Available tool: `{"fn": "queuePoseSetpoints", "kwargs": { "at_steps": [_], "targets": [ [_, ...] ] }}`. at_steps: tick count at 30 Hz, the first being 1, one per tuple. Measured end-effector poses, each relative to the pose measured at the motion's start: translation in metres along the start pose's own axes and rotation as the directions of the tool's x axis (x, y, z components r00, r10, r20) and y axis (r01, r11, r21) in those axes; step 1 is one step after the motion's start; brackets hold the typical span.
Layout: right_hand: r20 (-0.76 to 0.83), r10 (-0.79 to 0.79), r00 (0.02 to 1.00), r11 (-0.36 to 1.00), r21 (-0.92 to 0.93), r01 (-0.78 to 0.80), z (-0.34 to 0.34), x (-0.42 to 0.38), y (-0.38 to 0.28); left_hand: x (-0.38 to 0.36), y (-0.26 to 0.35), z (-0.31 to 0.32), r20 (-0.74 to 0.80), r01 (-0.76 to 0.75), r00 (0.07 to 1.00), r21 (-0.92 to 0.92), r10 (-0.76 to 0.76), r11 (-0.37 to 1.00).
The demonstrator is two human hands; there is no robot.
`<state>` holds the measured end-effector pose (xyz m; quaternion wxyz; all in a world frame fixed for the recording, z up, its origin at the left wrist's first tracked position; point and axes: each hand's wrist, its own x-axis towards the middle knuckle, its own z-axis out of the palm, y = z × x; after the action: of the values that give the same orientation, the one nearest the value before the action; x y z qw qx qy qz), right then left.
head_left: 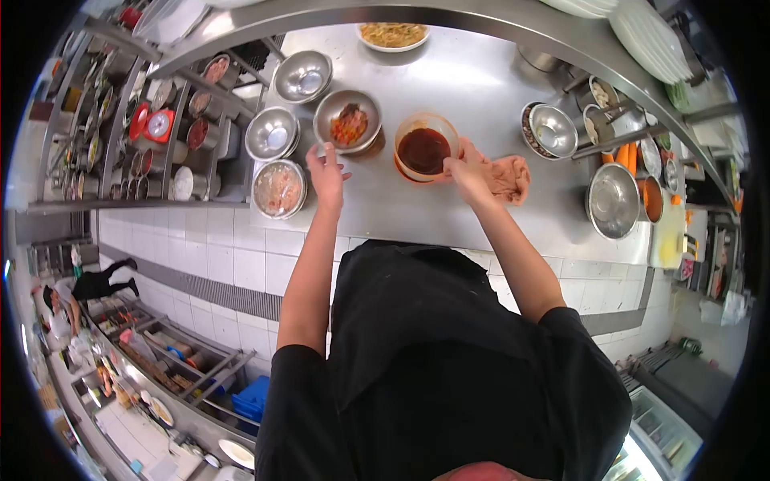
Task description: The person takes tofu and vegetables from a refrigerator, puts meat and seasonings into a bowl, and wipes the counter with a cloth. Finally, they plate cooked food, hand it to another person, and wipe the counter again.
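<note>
Scene: A person in a black top stands at a stainless steel table [481,88] in a working kitchen, both bare arms stretched forward over the dishes.
Left hand: The left hand [327,170] hovers with its grip apart, fingers spread and holding nothing, its fingertips at the near rim of a metal bowl of chopped red and orange food [347,120].
Right hand: The right hand [465,172] has its grip pressed to the near right rim of a clear bowl of dark red sauce [424,149]; whether the fingers fully close around the rim cannot be told.
Sauce bowl: It stands upright on the table near the middle, just right of the chopped-food bowl.
Cloth: A crumpled pinkish cloth [508,176] lies on the table just beside the right hand and partly under it.
Nearby bowls: An empty steel bowl [272,133] and a steel bowl of pale mixed food [278,189] sit left of the left hand; another empty steel bowl [302,76] stands behind them.
Far edge: A white plate of noodles [392,35] rests at the back of the table.
Right side: A shiny bowl [552,130] and a large steel pot [613,200] stand well apart from the hands.
</note>
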<state>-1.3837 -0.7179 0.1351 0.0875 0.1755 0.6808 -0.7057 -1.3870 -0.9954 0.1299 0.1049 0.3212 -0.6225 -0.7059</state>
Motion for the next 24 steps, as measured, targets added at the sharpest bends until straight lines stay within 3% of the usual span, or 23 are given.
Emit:
{"fn": "queuePoseSetpoints", "kwargs": {
  "at_steps": [2,4,6,7,8,9,10,11,13,15,17,19,22,24],
  "targets": [
    [0.084,-0.056,0.995,0.998,-0.022,0.058,0.002,-0.016,0.009,-0.002,-0.027,-0.018,0.189,-0.193,0.971,0.271,0.144,0.943],
    [0.131,0.041,0.991,0.998,0.051,-0.047,0.005,-0.033,0.028,-0.016,-0.079,-0.048,0.243,-0.285,0.952,0.496,0.184,0.820],
    [0.197,0.157,0.968,0.986,0.021,-0.165,0.013,-0.053,0.037,-0.063,-0.115,-0.073,0.069,-0.295,0.947,0.575,0.314,0.763],
    [0.210,0.150,0.966,0.988,0.012,-0.156,0.020,-0.064,0.040,-0.088,-0.118,-0.082,-0.023,-0.129,0.986,0.535,0.166,0.835],
    [0.274,0.177,0.945,0.984,-0.037,-0.174,0.028,-0.077,0.043,-0.088,-0.158,-0.100,-0.032,0.146,0.989,0.345,-0.144,0.927],
    [0.333,0.202,0.921,0.979,-0.088,-0.183,0.038,-0.088,0.044,-0.090,-0.155,-0.108,0.052,0.475,0.863,0.259,-0.503,0.841],
    [0.376,0.260,0.890,0.966,-0.115,-0.233,0.048,-0.097,0.043,-0.094,-0.160,-0.119,0.220,0.693,0.702,0.013,-0.678,0.721],
    [0.415,0.315,0.854,0.949,-0.146,-0.279,0.059,-0.106,0.043,-0.100,-0.158,-0.124,0.229,0.684,0.711,-0.005,-0.665,0.729],
    [0.484,0.261,0.836,0.957,-0.245,-0.157,0.083,-0.120,0.058,-0.113,-0.150,-0.132,0.472,0.514,0.835,-0.484,-0.284,0.709],
    [0.560,0.215,0.801,0.959,-0.276,-0.064,0.104,-0.121,0.096,-0.117,-0.136,-0.155,0.392,0.475,0.872,-0.539,-0.292,0.696],
    [0.601,0.343,0.722,0.930,-0.324,-0.172,0.143,-0.150,0.052,-0.119,-0.127,-0.194,0.363,0.397,0.911,-0.644,-0.195,0.654],
    [0.685,0.351,0.638,0.913,-0.402,-0.070,0.178,-0.167,0.050,-0.099,-0.181,-0.245,0.298,0.270,0.951,-0.649,-0.089,0.711],
    [0.781,0.299,0.548,0.922,-0.385,0.045,0.238,-0.195,0.048,-0.089,-0.201,-0.312,0.231,0.133,0.971,-0.730,0.060,0.670],
    [0.833,0.405,0.377,0.842,-0.500,0.201,0.282,-0.223,0.030,-0.088,-0.197,-0.357,0.188,0.116,0.980,-0.799,0.063,0.590]
  ]
}}
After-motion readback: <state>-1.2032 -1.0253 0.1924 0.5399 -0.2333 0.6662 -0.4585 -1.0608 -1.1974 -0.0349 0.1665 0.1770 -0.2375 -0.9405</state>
